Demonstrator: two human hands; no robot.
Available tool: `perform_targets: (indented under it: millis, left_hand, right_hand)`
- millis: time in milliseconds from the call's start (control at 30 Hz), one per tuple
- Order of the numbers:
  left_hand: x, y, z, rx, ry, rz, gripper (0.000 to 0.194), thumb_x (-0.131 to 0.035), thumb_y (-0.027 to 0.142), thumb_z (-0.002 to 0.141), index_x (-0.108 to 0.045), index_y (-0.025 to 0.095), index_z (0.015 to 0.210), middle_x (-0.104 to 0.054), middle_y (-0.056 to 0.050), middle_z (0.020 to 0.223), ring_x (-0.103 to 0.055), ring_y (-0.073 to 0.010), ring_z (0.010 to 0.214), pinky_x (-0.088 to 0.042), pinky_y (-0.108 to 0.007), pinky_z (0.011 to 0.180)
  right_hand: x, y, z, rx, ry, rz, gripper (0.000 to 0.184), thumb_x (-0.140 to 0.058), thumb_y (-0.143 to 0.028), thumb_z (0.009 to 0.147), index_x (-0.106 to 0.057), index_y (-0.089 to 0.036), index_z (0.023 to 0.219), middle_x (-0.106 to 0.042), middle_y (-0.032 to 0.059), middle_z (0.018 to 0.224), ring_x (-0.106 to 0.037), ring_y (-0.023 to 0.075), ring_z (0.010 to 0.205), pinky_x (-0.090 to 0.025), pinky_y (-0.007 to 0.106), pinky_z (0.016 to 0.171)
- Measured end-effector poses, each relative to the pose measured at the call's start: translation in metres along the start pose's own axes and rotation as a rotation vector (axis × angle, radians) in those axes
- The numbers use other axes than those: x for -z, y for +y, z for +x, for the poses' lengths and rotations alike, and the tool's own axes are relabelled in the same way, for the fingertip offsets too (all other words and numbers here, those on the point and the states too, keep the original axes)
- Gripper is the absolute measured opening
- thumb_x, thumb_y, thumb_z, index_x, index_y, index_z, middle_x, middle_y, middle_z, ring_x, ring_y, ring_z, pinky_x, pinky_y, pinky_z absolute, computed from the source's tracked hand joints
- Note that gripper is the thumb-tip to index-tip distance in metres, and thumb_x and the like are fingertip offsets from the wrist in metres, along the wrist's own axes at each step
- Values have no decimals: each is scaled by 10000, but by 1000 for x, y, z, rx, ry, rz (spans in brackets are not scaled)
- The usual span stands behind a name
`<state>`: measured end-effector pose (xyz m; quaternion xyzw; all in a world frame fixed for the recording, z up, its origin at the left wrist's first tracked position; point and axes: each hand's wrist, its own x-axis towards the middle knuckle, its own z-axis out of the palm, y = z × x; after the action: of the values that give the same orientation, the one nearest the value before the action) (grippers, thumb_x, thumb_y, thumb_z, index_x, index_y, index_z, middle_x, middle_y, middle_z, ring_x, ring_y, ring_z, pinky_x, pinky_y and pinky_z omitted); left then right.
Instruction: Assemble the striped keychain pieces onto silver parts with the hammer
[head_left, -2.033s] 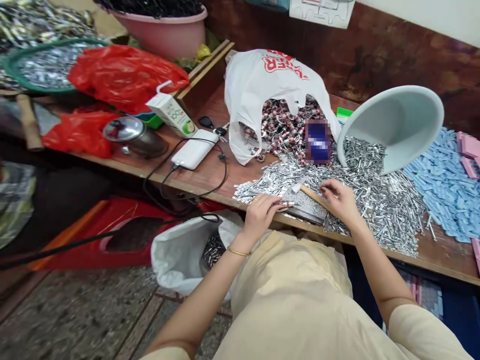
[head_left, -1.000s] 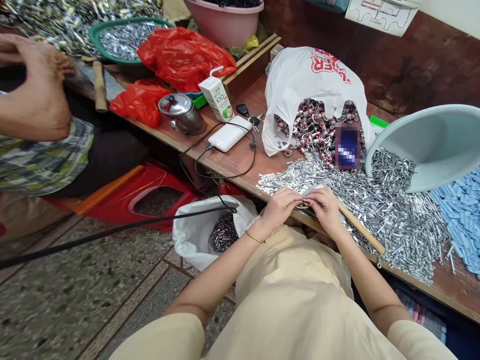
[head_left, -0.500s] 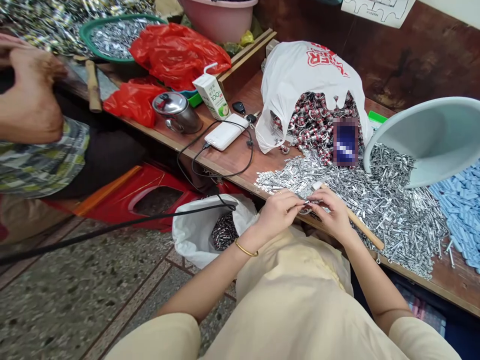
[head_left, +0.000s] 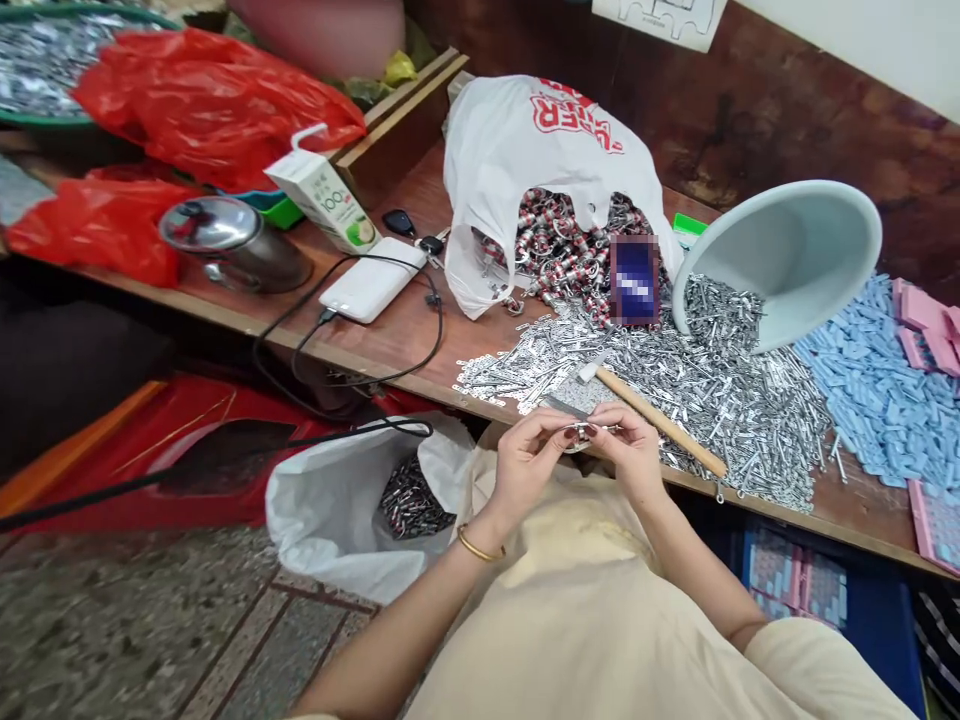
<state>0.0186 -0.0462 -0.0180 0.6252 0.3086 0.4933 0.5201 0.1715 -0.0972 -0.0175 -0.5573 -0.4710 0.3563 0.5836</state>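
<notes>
Both of my hands meet at the table's front edge, fingertips pinched together. My left hand and my right hand hold a small shiny metal part between them; the fingers cover much of it, so its exact kind does not show. Just beyond the fingertips lies a flat grey metal piece. A wooden-handled tool with a pale head, like a small hammer, rests to the right on a wide heap of small metal pieces.
A white plastic bag spills red-and-silver parts. Beside it, a grey-blue tub lies tipped over metal pins. Light blue pieces cover the right. Leftward are a white power bank, drink carton, metal cup and a lined bin below.
The view has swung right, so the co-worker at the left has left the picture. My hands stay together, now with both thumbs raised side by side over the metal part.
</notes>
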Motion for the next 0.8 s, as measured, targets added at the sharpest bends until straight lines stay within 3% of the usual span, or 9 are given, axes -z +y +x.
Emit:
perform_targets:
  millis: [100,200,233,333,433,567,700,800]
  left_hand:
    - [5,-7,-2,149,0,4,186,-732,343,886,-757,162,853,-738,-48,805,-680,-146,728,-551,-235,661]
    - [22,-16,2,308,41,-17,290,-776,441,825,-759,152,853,-751,-49,777,-685,-151,688,-564,-242,651]
    - [28,-19,4,350,59,-26,321,-791,466,801,-758,150,852,-757,-52,780,-691,-156,695,-572,-250,666]
    - [40,-28,9,421,86,-44,380,-828,509,734,-753,147,826,-768,-61,796,-701,-169,722,-583,-270,706]
    - [41,-34,11,438,79,-43,393,-842,514,704,-752,145,804,-755,-53,761,-684,-164,703,-572,-273,702]
    - [42,-35,13,485,55,-69,365,-850,478,693,-753,146,808,-750,-45,762,-668,-154,702,-555,-266,706]
    - [51,-38,17,554,37,-112,349,-863,445,658,-731,147,781,-739,-37,754,-654,-143,693,-543,-257,702]
    - [58,-43,22,583,-15,-117,331,-851,428,658,-706,147,755,-734,-35,752,-648,-138,687,-539,-254,698]
  right_hand:
    - [38,6,19,-50,-144,-171,233,-666,-450,909,-743,-231,891,-711,58,936,-657,209,892,-540,362,822]
    - [103,8,55,31,155,-629,219,-577,-368,936,-731,-212,940,-717,88,965,-637,236,889,-503,397,834]
    - [123,10,66,33,198,-793,206,-567,-323,924,-730,-198,913,-718,104,963,-629,251,905,-488,415,858]
    - [159,20,90,4,59,-1098,163,-584,-240,883,-730,-194,830,-731,106,918,-609,270,918,-448,418,877]
    - [161,34,97,-17,-74,-1222,124,-628,-231,857,-739,-191,822,-744,106,915,-595,276,926,-437,392,841]
    - [155,41,95,-35,-48,-1229,175,-592,-232,866,-748,-188,802,-749,117,877,-608,277,893,-447,385,789]
    - [151,29,85,122,108,-1038,234,-542,-291,897,-754,-193,873,-747,118,967,-636,271,917,-484,420,838]
    - [128,13,72,97,158,-719,222,-587,-365,895,-739,-210,943,-735,85,941,-651,225,810,-533,395,767]
